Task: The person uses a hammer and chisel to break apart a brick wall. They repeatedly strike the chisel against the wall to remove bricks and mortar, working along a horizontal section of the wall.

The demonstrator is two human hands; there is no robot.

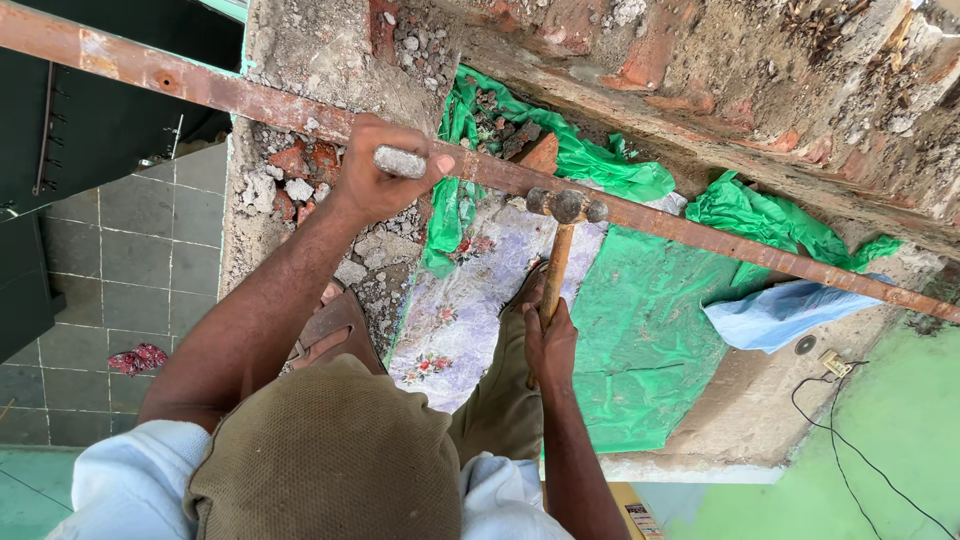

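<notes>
Against the rusty bar [700, 232], left fingers [385, 150] wrapping chisel [400, 161] (tightly).

Pale-blue short sleeves, olive trousers

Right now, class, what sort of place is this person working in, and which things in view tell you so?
Probably a building under demolition or repair: a broken brick wall, rubble on the ledge, and a hammer in the right hand, with a chisel in the left hand.
</notes>
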